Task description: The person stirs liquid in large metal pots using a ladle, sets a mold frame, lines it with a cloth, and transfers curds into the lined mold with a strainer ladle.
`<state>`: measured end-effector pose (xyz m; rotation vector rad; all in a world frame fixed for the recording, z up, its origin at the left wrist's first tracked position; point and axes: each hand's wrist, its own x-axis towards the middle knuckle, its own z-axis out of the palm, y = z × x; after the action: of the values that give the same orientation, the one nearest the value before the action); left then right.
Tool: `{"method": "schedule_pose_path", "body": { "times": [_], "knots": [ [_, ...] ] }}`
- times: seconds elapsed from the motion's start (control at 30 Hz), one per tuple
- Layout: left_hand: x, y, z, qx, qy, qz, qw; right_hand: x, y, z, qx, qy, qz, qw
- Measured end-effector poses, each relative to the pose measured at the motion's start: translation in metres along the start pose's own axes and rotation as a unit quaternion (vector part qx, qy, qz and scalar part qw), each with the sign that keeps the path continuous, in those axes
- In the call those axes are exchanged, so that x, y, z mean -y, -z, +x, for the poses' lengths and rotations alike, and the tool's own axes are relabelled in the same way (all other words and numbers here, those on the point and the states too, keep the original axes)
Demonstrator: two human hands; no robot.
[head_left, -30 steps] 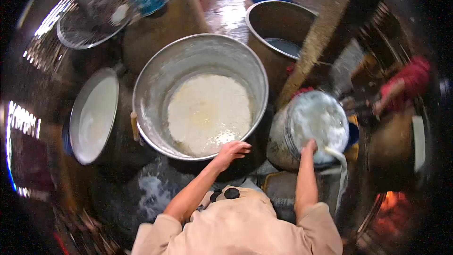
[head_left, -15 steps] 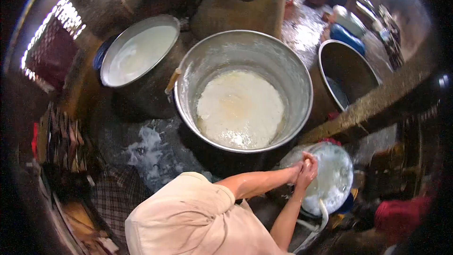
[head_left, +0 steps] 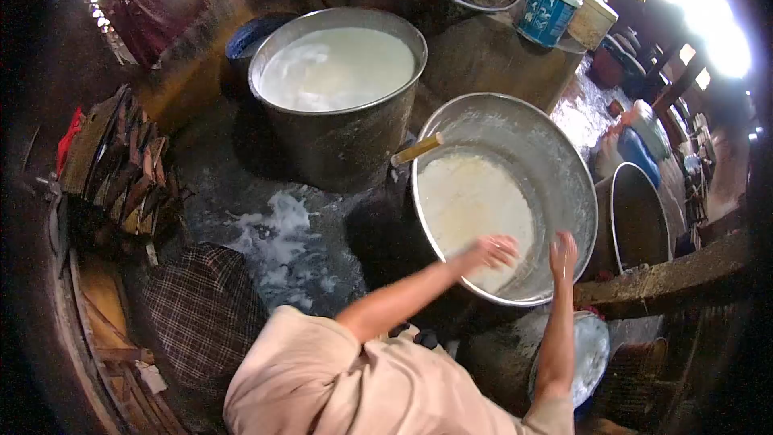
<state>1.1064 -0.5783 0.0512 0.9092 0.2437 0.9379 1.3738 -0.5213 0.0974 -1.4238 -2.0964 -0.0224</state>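
Note:
My left hand (head_left: pixel 490 252) reaches over the near rim of a large metal pot (head_left: pixel 564 149), fingers loosely spread and slightly blurred. Nothing is in it. My right hand (head_left: pixel 563 254) is raised beside the pot's near right rim, its fingers stretched upward and holding nothing. Inside the pot lies a flat white, wet-looking mass (head_left: pixel 475 197). A short wooden stick (head_left: pixel 419 149) shows at the pot's left rim. Below my right forearm, partly hidden by it, stands a container of cloudy liquid (head_left: pixel 592 354).
A second metal vat (head_left: pixel 342 141) full of white liquid stands at the back left. Behind are a wire-ribbed basin (head_left: pixel 475 0) and a blue bucket (head_left: pixel 547 12). A dark vat (head_left: pixel 640 217) and a wooden beam (head_left: pixel 684 280) are at the right. White liquid (head_left: pixel 282 234) wets the floor.
My hands were clasped together over the container of cloudy liquid at the right. They have parted and moved up to the large pot. The view has swung left.

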Motion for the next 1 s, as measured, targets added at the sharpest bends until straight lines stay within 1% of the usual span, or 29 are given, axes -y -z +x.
{"method": "schedule_pose_path", "body": {
  "times": [0.03,0.07,0.1,0.13,0.17,0.2,0.23,0.27,0.3,0.33,0.37,0.4,0.47,0.53,0.63,0.67,0.7,0.73,0.77,0.8,0.83,0.87,0.9,0.93,0.97,1.0],
  "knots": [
    [-0.025,0.039,-0.044,-0.121,0.003,0.015,0.993,0.017,-0.027,0.033,0.037,-0.058,-0.003,0.998],
    [-0.048,0.072,-0.097,-0.261,-0.013,0.078,0.962,0.078,-0.024,0.070,0.080,-0.089,0.061,0.991],
    [-0.072,0.104,-0.150,-0.398,-0.011,0.137,0.907,0.098,-0.057,0.097,0.097,-0.095,0.075,0.988],
    [-0.071,0.146,-0.219,-0.492,-0.060,0.063,0.866,0.112,-0.086,0.119,0.103,0.041,0.033,0.993],
    [-0.048,0.178,-0.301,-0.631,-0.078,0.088,0.766,0.149,-0.101,0.141,0.146,0.036,0.056,0.987],
    [-0.025,0.202,-0.389,-0.730,-0.055,0.084,0.676,0.176,-0.123,0.159,0.169,0.093,0.044,0.980],
    [-0.001,0.206,-0.474,-0.795,-0.020,0.067,0.602,0.207,-0.141,0.175,0.203,0.127,0.053,0.969],
    [0.019,0.193,-0.550,-0.841,0.019,0.039,0.539,0.233,-0.157,0.186,0.219,0.168,0.025,0.961],
    [0.037,0.172,-0.606,-0.868,0.055,0.007,0.493,0.257,-0.173,0.197,0.233,0.208,-0.001,0.950],
    [0.054,0.146,-0.647,-0.880,0.083,-0.029,0.466,0.275,-0.185,0.206,0.266,0.245,-0.035,0.932],
    [0.060,0.117,-0.668,-0.886,0.108,-0.062,0.447,0.280,-0.210,0.209,0.249,0.282,-0.075,0.924],
    [0.068,0.094,-0.682,-0.887,0.127,-0.093,0.433,0.282,-0.232,0.209,0.268,0.283,-0.140,0.910],
    [0.085,0.064,-0.690,-0.879,0.156,-0.137,0.430,0.284,-0.272,0.215,0.332,0.289,-0.238,0.866],
    [0.097,0.050,-0.676,-0.862,0.179,-0.169,0.444,0.281,-0.307,0.220,0.427,0.292,-0.297,0.803],
    [0.108,0.052,-0.642,-0.825,0.209,-0.181,0.492,0.264,-0.335,0.212,0.345,0.312,-0.224,0.856],
    [0.110,0.059,-0.627,-0.815,0.214,-0.180,0.508,0.267,-0.312,0.222,0.350,0.346,-0.194,0.849],
    [0.111,0.069,-0.609,-0.803,0.215,-0.178,0.526,0.267,-0.298,0.221,0.363,0.327,-0.141,0.861],
    [0.111,0.081,-0.591,-0.792,0.211,-0.176,0.546,0.265,-0.296,0.218,0.364,0.262,-0.097,0.889],
    [0.111,0.100,-0.573,-0.768,0.185,-0.180,0.586,0.259,-0.277,0.222,0.374,0.223,-0.031,0.900],
    [0.112,0.120,-0.559,-0.725,0.130,-0.207,0.644,0.252,-0.254,0.222,0.376,0.181,0.032,0.908],
    [0.110,0.141,-0.545,-0.619,0.030,-0.288,0.730,0.240,-0.235,0.219,0.378,0.135,0.097,0.911],
    [0.107,0.164,-0.529,-0.403,-0.063,-0.416,0.813,0.222,-0.222,0.211,0.342,0.098,0.188,0.915],
    [0.089,0.201,-0.480,-0.565,-0.046,-0.324,0.758,0.203,-0.213,0.201,0.298,0.059,0.275,0.912],
    [0.026,0.220,-0.381,-0.707,0.013,-0.214,0.674,0.177,-0.214,0.186,0.273,0.037,0.323,0.906],
    [-0.029,0.215,-0.290,-0.709,0.102,-0.010,0.698,0.158,-0.206,0.168,0.201,0.008,0.379,0.903],
    [-0.063,0.239,-0.241,-0.643,0.195,0.089,0.735,0.137,-0.206,0.148,0.173,-0.024,0.383,0.907]
  ]
}}
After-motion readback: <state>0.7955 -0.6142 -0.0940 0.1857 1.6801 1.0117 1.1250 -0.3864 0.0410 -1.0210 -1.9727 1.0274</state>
